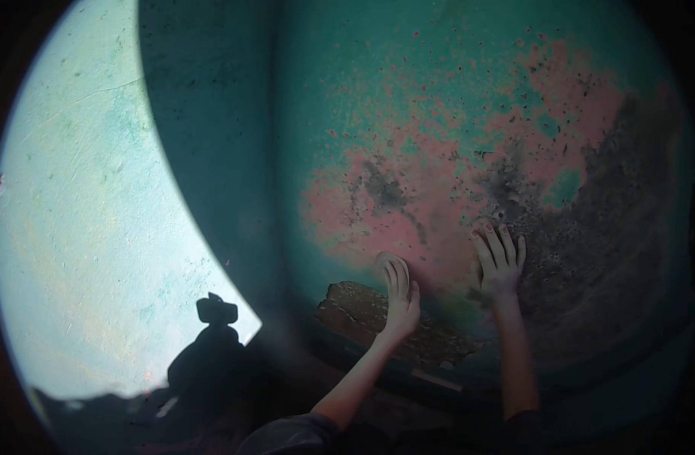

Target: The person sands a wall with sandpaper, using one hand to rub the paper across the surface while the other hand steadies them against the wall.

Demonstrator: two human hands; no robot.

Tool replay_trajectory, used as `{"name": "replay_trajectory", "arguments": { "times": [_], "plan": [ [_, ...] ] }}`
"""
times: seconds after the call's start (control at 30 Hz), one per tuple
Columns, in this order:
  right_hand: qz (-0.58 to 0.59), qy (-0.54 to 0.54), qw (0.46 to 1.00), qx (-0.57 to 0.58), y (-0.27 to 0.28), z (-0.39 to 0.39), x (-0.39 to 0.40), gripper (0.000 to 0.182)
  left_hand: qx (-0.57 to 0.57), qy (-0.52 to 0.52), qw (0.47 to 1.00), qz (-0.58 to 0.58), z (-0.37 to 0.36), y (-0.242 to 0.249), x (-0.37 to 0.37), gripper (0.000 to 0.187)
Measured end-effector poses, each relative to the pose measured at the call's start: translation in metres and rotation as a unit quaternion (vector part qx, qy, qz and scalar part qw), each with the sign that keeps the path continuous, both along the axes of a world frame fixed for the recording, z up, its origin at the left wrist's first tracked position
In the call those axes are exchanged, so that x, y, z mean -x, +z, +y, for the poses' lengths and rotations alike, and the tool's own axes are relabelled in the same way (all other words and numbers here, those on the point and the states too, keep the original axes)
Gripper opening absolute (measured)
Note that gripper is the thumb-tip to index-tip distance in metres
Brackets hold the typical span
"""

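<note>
My left hand (400, 297) is against the lower part of a worn green wall (325, 98), its fingers close together and stretched upward. A pale, rounded edge shows at its fingertips, too blurred to make out. My right hand (500, 262) lies on the wall further right with fingers spread, at the border of a pink patch (438, 235) and a dark grey, pitted patch (583, 250). Nothing shows in it. Behind my left wrist is a rough brown slab-like piece (355, 307), tilted down to the right along the wall's base; my wrist partly covers it.
A brightly sunlit pale wall (89, 189) stands at the left, with a curved shadow edge. A dark shadow of a head and shoulders (211, 349) falls on its lower part. A small pale strip (437, 380) lies below the brown piece.
</note>
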State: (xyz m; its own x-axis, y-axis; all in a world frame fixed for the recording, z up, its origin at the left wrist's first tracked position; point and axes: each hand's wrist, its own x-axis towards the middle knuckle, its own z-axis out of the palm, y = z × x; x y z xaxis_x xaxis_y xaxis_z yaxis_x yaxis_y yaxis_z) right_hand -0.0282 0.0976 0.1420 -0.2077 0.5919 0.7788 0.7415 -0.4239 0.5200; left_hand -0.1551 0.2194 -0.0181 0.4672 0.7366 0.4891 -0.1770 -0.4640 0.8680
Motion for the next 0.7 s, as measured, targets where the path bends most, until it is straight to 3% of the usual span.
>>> {"name": "replay_trajectory", "arguments": {
  "times": [0.07,0.13,0.2,0.27,0.37,0.47,0.5,0.6,0.67,0.7],
  "plan": [
    [0.022,0.019,0.999,0.015,0.003,-0.003,0.002,0.049,-0.024,-0.034,0.999,0.007,-0.002,0.007,-0.005,0.060],
    [0.023,0.017,0.999,0.024,0.004,-0.007,-0.001,0.049,-0.033,0.059,0.998,-0.001,0.032,0.031,-0.005,0.061],
    [0.039,0.023,0.998,0.037,0.005,-0.009,0.002,0.049,-0.012,0.087,0.996,-0.022,0.083,0.085,0.012,0.062],
    [0.048,0.023,0.998,0.034,0.007,-0.009,0.005,0.048,-0.008,0.085,0.990,-0.115,0.115,0.127,0.019,0.064],
    [0.067,0.029,0.997,0.032,0.009,-0.012,0.010,0.048,-0.028,0.090,0.993,-0.066,0.066,0.118,0.005,0.064],
    [0.066,0.051,0.996,0.022,0.009,-0.011,0.007,0.049,-0.136,0.011,0.990,0.031,-0.012,0.044,-0.015,0.067],
    [0.083,0.057,0.995,0.029,0.009,-0.015,0.005,0.049,-0.159,-0.008,0.986,0.057,-0.023,0.042,-0.012,0.068],
    [0.073,0.021,0.997,0.015,0.007,-0.038,-0.006,0.049,-0.186,0.033,0.980,0.063,0.011,0.058,-0.008,0.067],
    [0.048,-0.015,0.999,-0.009,0.005,-0.048,-0.013,0.049,-0.124,0.070,0.989,-0.038,0.052,0.099,-0.001,0.066],
    [0.037,-0.027,0.999,-0.019,0.002,-0.052,-0.015,0.049,-0.124,0.072,0.989,-0.035,0.059,0.116,-0.002,0.066]
  ]
}}
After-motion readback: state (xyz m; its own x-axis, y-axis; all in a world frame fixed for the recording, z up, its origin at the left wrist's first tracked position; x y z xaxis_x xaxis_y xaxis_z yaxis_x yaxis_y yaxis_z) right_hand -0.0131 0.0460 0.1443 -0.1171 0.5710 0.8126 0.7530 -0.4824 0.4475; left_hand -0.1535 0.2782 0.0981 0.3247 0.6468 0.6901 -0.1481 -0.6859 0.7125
